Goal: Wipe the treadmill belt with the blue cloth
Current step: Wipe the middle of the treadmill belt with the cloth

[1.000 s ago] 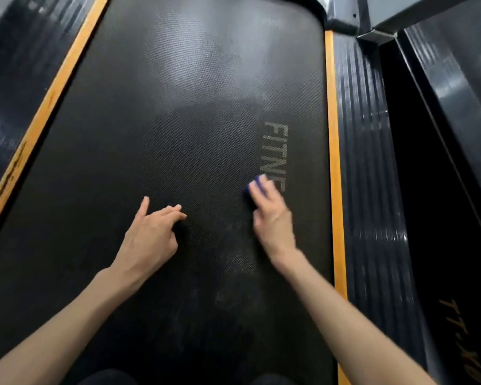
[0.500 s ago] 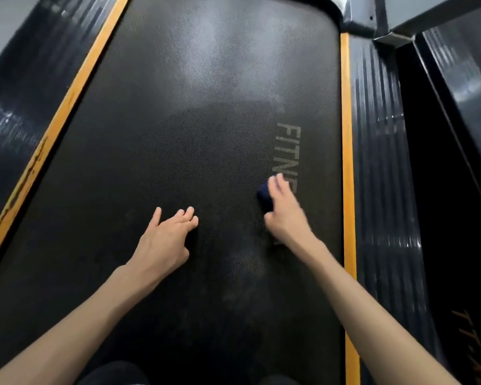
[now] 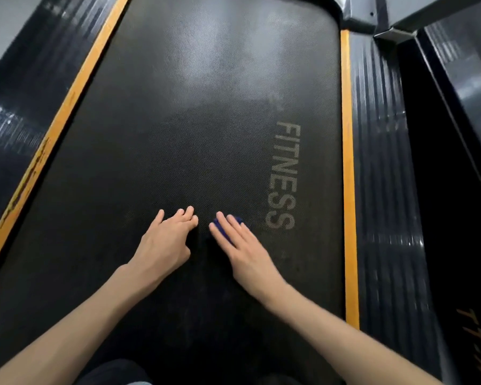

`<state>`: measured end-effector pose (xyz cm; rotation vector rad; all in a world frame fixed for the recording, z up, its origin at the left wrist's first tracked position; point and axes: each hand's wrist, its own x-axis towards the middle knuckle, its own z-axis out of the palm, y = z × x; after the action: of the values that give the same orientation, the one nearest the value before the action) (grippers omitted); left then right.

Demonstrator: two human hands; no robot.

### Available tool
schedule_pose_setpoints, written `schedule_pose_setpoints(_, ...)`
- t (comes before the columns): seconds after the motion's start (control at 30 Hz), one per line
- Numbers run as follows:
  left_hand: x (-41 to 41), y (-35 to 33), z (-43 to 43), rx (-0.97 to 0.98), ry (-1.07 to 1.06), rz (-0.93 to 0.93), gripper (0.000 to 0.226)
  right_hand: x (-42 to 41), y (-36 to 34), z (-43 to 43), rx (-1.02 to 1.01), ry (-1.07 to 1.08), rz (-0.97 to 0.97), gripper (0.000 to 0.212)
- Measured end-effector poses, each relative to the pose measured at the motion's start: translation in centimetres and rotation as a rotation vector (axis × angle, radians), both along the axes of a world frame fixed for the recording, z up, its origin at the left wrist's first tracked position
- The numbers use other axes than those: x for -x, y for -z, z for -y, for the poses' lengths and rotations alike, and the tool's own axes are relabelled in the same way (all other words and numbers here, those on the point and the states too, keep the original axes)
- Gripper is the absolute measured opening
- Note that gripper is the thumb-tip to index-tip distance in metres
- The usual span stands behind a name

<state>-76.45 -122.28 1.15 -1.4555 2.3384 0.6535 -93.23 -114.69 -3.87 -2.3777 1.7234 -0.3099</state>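
The black treadmill belt [image 3: 206, 120] fills the middle of the head view, with the grey word FITNESS printed along its right side. My right hand [image 3: 240, 244] lies flat with straight fingers on the blue cloth [image 3: 225, 226], pressing it onto the belt just left of the lettering's near end. Only small blue patches of the cloth show between and beside the fingers. My left hand [image 3: 167, 243] rests on the belt close beside it, fingers bent and fingertips touching the surface, holding nothing.
Orange strips [image 3: 349, 176] run along both belt edges, with ribbed black side rails [image 3: 381, 162] outside them. A dark gap and another black machine frame [image 3: 461, 79] lie to the right. My dark-clothed knees show at the bottom edge.
My right hand has slid the cloth left and toward me, off the lettering, uncovering the whole word. It now lies close to my left hand, which has stayed on the belt.
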Motion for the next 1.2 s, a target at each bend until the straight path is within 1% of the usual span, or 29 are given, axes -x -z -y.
schedule_pose_setpoints(0.03,-0.1,0.0,-0.1,-0.01,-0.002,-0.008,0.075,1.3,-0.1,1.0,0.029,-0.025,-0.019,0.06)
schedule_pose_setpoints(0.07,-0.4,0.0,-0.1,-0.015,-0.006,-0.021,0.076,2.7,-0.2,2.1,0.038,0.032,-0.022,0.057)
schedule_pose_setpoints(0.13,-0.8,0.0,-0.2,-0.016,-0.014,-0.041,0.08,5.4,-0.5,4.8,0.012,0.27,0.019,0.056)
schedule_pose_setpoints(0.2,-1.2,0.0,-0.4,-0.023,-0.016,-0.057,0.082,8.7,-0.4,7.0,-0.002,0.463,0.034,0.062)
schedule_pose_setpoints(0.27,-1.4,0.1,-0.5,-0.025,-0.017,-0.068,0.083,11.0,-0.8,8.3,-0.006,0.568,0.067,0.065)
schedule_pose_setpoints(0.33,-1.5,0.1,-0.5,-0.028,-0.015,-0.074,0.083,10.3,-1.1,8.5,0.008,0.63,0.131,0.064)
schedule_pose_setpoints(0.37,-1.5,0.1,-0.5,-0.03,-0.013,-0.071,0.083,8.7,-1.1,8.0,0.011,0.617,0.168,0.062)
schedule_pose_setpoints(0.4,-1.5,0.1,-0.4,-0.029,-0.013,-0.066,0.082,6.5,-1.0,7.0,0.019,0.551,0.192,0.06)
schedule_pose_setpoints(0.5,-1.3,0.1,-0.3,-0.03,-0.014,-0.052,0.081,0.4,-0.8,1.7,-0.011,0.187,0.166,0.065)
schedule_pose_setpoints(0.57,-1.3,0.0,-0.5,-0.027,-0.012,-0.053,0.081,0.4,-1.0,-0.3,-0.039,-0.02,0.102,0.064)
schedule_pose_setpoints(0.6,-1.3,0.0,-0.6,-0.027,-0.013,-0.057,0.081,1.6,-1.2,-0.2,-0.038,-0.079,0.077,0.056)
schedule_pose_setpoints(0.63,-1.4,0.0,-0.7,-0.028,-0.018,-0.067,0.081,3.3,-1.3,0.4,-0.04,-0.079,0.074,0.047)
schedule_pose_setpoints(0.67,-1.5,0.0,-0.7,-0.03,-0.024,-0.081,0.082,5.2,-1.4,1.3,-0.034,-0.016,0.102,0.043)
schedule_pose_setpoints(0.73,-1.6,0.1,-0.7,-0.029,-0.028,-0.095,0.082,9.3,-1.7,3.7,0.015,0.247,0.147,0.043)
schedule_pose_setpoints(0.8,-1.6,0.2,-0.6,-0.038,-0.013,-0.085,0.081,11.8,-2.2,5.3,-0.032,0.535,0.169,0.059)
schedule_pose_setpoints(0.83,-1.5,0.3,-0.6,-0.04,-0.012,-0.078,0.081,11.8,-2.4,5.7,-0.045,0.642,0.195,0.064)
schedule_pose_setpoints(0.9,-1.2,0.3,-0.6,-0.043,-0.023,-0.066,0.08,9.8,-2.7,5.8,-0.048,0.736,0.237,0.064)
schedule_pose_setpoints(0.93,-1.1,0.2,-0.6,-0.043,-0.027,-0.063,0.08,8.3,-2.7,5.3,-0.043,0.713,0.254,0.061)
schedule_pose_setpoints(0.97,-1.1,0.2,-0.7,-0.04,-0.025,-0.061,0.079,6.6,-2.4,4.3,-0.042,0.639,0.262,0.06)
schedule_pose_setpoints(1.03,-1.1,0.2,-0.7,-0.031,-0.019,-0.059,0.076,3.7,-1.8,1.7,-0.057,0.448,0.242,0.061)
schedule_pose_setpoints(1.1,-1.1,0.2,-0.8,-0.019,-0.021,-0.06,0.074,2.9,-1.3,-0.4,-0.085,0.294,0.211,0.059)
schedule_pose_setpoints(1.17,-1.0,0.2,-0.8,-0.014,-0.031,-0.06,0.073,3.6,-1.7,-0.5,-0.125,0.205,0.277,0.046)
schedule_pose_setpoints(1.2,-1.0,0.1,-0.9,-0.012,-0.033,-0.06,0.072,4.1,-2.3,-0.1,-0.154,0.218,0.356,0.042)
